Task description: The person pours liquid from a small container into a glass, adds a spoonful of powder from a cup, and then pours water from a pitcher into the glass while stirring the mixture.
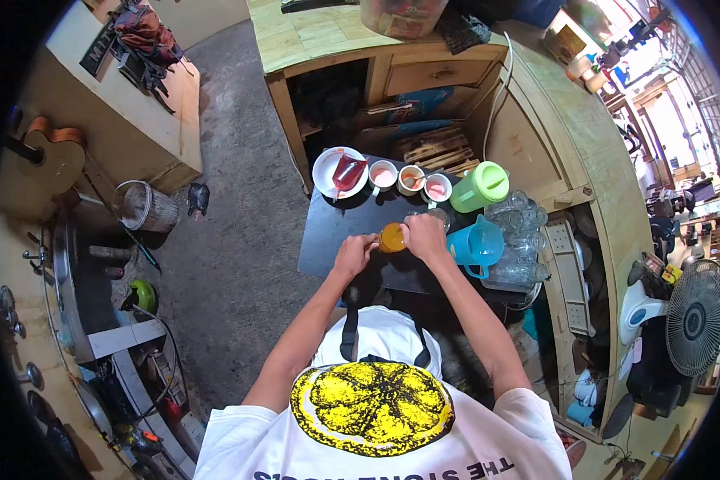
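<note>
A glass mug of orange liquid (391, 238) stands over the dark tabletop (328, 240), between my two hands. My left hand (355, 254) has its fingers pinched at the mug's left side, on what looks like its handle. My right hand (426, 236) is closed against the mug's right rim. Just behind my right hand is an empty-looking glass, partly hidden. Beyond are a white bowl (320, 172) with a red bag (349, 173) and three white cups (382, 174) with pinkish contents. To the right stand a blue pitcher (478, 242) and a green lidded pitcher (480, 188).
Several clear glass mugs (520, 232) crowd a tray at the table's right end. A wooden counter (328, 36) borders the far side. At the right is a fan (696, 316). On the floor at left are a bucket (150, 210) and a green gas cylinder (142, 296).
</note>
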A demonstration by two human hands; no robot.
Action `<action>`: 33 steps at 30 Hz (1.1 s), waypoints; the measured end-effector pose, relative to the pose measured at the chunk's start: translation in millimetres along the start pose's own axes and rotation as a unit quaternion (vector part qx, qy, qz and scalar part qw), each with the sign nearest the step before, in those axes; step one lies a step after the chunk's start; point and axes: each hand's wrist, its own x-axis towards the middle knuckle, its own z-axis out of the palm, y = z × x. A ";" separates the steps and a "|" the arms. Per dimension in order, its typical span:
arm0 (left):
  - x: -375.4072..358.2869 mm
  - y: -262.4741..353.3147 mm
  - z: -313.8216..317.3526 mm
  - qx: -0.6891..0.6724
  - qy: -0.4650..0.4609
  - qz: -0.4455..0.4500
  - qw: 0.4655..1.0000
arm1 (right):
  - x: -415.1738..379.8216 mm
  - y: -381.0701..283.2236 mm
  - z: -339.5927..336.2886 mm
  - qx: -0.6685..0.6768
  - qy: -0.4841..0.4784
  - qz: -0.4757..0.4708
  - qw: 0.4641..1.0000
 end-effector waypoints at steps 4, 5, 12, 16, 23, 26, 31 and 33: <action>-4.8 -1.7 6.5 -0.016 0.017 0.011 1.000 | -3.3 9.4 8.3 -0.027 -0.078 -0.025 0.996; -0.4 -3.0 4.8 -0.016 0.025 0.014 0.999 | 0.1 10.8 9.3 0.007 -0.062 -0.028 0.998; 0.9 -1.0 1.4 -0.004 -0.014 -0.025 1.000 | -3.1 5.6 4.1 0.011 -0.015 0.004 1.000; 2.1 -5.1 4.5 -0.016 -0.005 -0.009 1.000 | -2.7 12.5 10.4 0.024 -0.071 -0.028 0.997; 2.6 3.0 -2.3 -0.001 -0.024 -0.012 1.000 | 1.8 9.9 11.2 0.004 -0.014 0.002 1.000; 2.6 1.1 -1.1 0.010 -0.028 -0.019 0.999 | -0.8 9.4 10.9 -0.019 -0.055 -0.011 0.998; 3.9 -8.1 0.5 -0.001 -0.022 0.012 1.000 | 4.1 9.8 16.6 0.065 -0.005 -0.020 0.998; 6.0 -5.0 6.3 -0.002 -0.025 0.011 1.000 | 3.5 18.4 12.6 0.042 -0.001 -0.023 0.999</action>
